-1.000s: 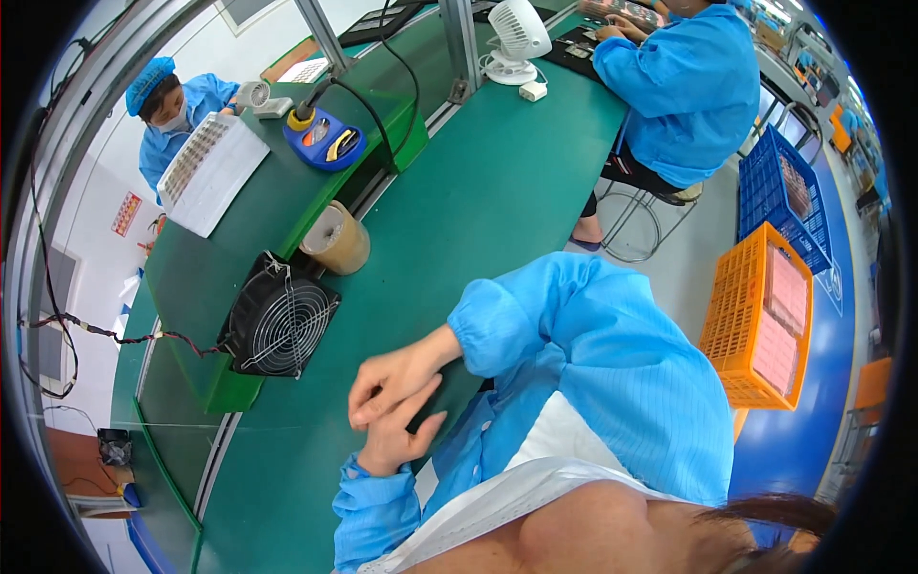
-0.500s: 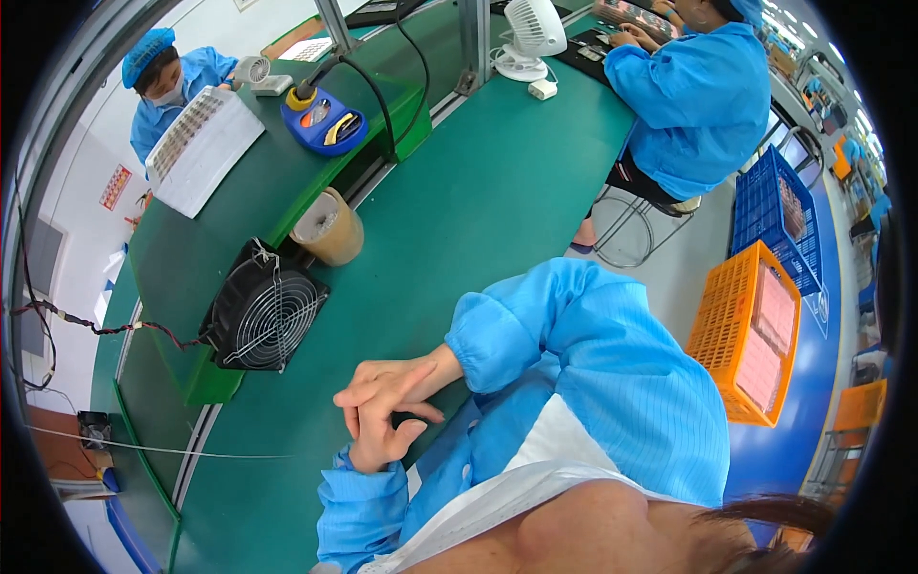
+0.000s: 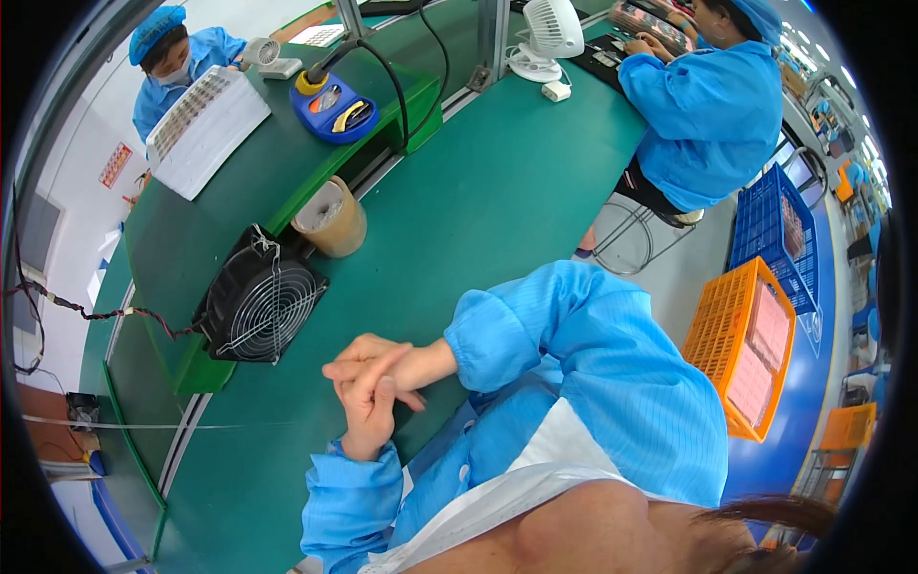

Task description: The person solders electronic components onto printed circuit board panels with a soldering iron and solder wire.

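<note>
Seen from above: laying the bare left hand [image 3: 366, 413] across the bare right hand [image 3: 405, 368], fingers overlapping and in contact, over the near part of the long flat green desk [image 3: 459, 230]. Cannot tell how far to call either hand wide or narrow, with both palms hidden. To the left, near but apart: the black square-framed fan with a round metal wire guard [image 3: 263, 311], at the bright green edge of the raised dark green shelf [image 3: 258, 182], with only a narrow strip of desk between fan and fingers. Just beyond, along the same edge: the tan cylinder with a pale top [image 3: 339, 231]. From there to the right-hand desk edge, a broad green stretch, running up to the white plastic fan [image 3: 555, 29]. On the shelf: the blue plastic stand with a yellow collar [image 3: 330, 115]. Past the right-hand edge, lower down: the orange slatted plastic crate [image 3: 712, 325] with pink slabs [image 3: 768, 330]. Farther up, well apart: a seated person in a light blue smock [image 3: 703, 124].
</note>
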Tool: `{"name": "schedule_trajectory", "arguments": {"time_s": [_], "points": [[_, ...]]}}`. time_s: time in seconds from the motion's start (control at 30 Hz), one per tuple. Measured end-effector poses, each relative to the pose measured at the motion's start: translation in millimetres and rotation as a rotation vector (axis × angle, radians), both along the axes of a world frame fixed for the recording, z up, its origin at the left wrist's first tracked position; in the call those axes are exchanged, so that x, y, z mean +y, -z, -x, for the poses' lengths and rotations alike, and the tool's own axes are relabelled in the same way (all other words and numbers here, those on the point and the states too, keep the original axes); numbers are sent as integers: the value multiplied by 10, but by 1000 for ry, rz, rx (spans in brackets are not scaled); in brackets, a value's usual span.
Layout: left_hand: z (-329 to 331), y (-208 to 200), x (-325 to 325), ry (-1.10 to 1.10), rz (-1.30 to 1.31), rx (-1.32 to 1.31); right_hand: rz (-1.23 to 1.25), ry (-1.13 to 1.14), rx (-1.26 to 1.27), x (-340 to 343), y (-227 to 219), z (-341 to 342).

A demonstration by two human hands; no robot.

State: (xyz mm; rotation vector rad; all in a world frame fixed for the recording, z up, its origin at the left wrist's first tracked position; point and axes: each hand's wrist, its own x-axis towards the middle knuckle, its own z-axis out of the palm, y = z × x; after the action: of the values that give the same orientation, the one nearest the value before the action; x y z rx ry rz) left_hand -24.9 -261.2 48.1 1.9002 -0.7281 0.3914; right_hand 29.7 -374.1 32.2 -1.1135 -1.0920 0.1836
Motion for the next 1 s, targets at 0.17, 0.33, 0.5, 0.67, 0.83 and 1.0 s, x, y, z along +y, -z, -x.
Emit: {"name": "schedule_trajectory", "arguments": {"time_s": [0.17,0.33,0.5,0.67,0.83,1.0], "points": [[102,90,26,-132,245,273,387,-158,599,-14,-114,-162],[81,152,155,-211,477,376,315,-205,407,-18,-77,-372],[131,85,132,-239,433,392,452,-171,339,-132,-200,-437],[180,78,156,-249,390,385,547,-204,336,-143,-228,-474],[170,138,134,-237,301,193,348,-457,619,-135,-174,-516],[217,136,139,-263,280,105,371,-519,659,-171,-146,-610]]}}
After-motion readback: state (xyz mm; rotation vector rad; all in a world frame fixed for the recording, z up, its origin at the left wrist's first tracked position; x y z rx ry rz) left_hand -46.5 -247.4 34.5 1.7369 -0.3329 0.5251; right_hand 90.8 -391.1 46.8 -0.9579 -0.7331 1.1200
